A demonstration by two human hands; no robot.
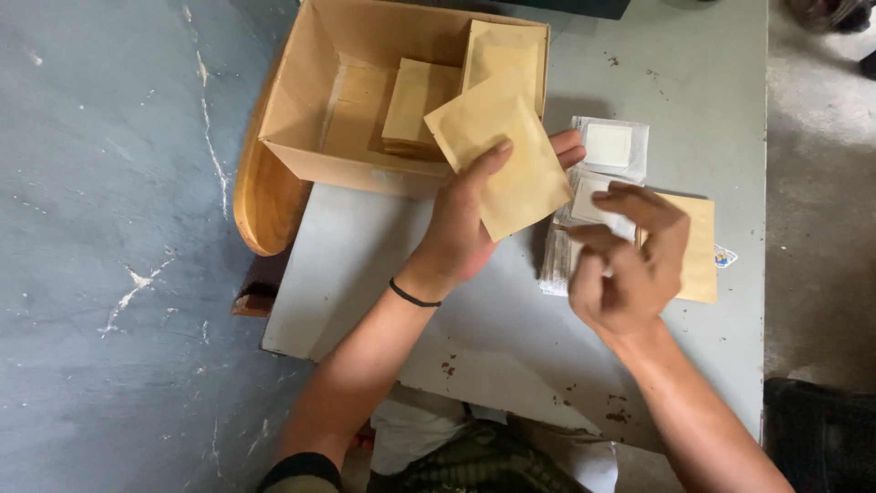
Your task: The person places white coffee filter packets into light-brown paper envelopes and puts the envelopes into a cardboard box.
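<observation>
Right hand (630, 265) over packets (584, 219); left hand (461, 228) holds envelope (502, 164).

One cardboard box (310, 119) at eleven o'clock, three brown paper envelopes (511, 164) visible around it, one clear sachet (610, 146) at one o'clock, two hands (630, 274)

Tan envelope (500, 160) centre frame; more tan envelopes (415, 105) in the open cardboard box (301, 100) upper left; clear white-padded packets (609, 146) right of centre.
</observation>
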